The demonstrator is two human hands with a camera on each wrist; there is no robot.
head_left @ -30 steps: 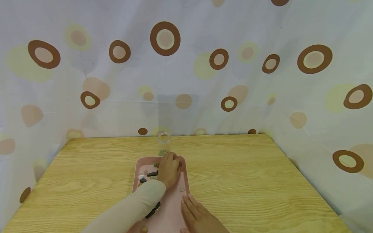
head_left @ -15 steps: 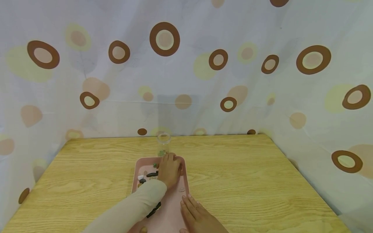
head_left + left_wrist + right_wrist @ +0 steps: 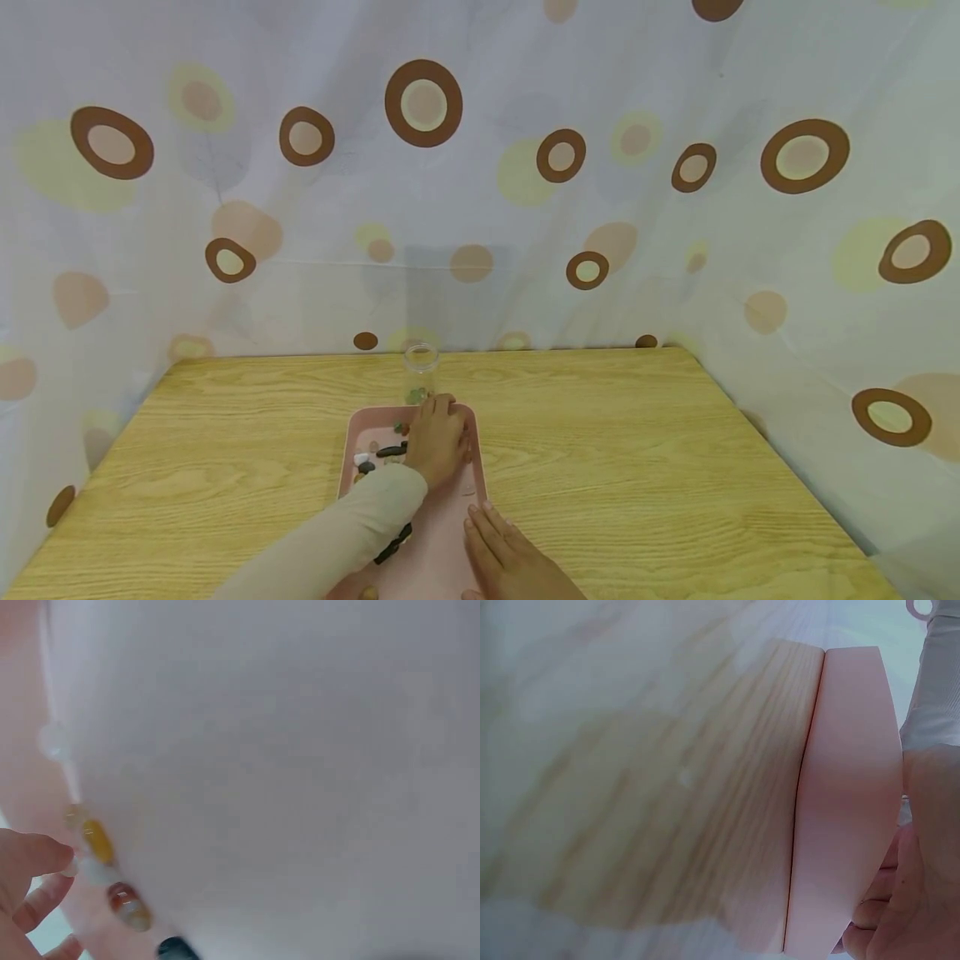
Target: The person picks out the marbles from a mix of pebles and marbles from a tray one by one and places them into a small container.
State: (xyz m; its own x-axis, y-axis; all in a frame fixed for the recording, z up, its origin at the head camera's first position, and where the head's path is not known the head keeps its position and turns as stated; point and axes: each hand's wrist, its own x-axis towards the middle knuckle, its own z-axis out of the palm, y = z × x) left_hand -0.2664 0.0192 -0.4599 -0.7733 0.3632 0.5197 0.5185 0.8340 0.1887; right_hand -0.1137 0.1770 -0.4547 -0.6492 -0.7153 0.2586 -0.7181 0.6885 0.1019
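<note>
A pink tray holds small polished stones. Across it reaches my left hand, low over the far right part, its fingers bent down. In the left wrist view the thumb and a finger pinch a small pale stone. Beside them lie a yellow stone, a reddish-brown stone and a dark stone. Black stones and a white stone lie at the tray's far left. My right hand rests with straight fingers along the tray's right rim.
A clear jar with a few green and brown stones at its bottom stands just behind the tray. The wooden table spreads to both sides. A spotted cloth hangs behind and at the sides. More black stones lie by the left sleeve.
The left hand's fingers have shifted slightly within the same far right part of the tray. My right hand has kept its place on the rim.
</note>
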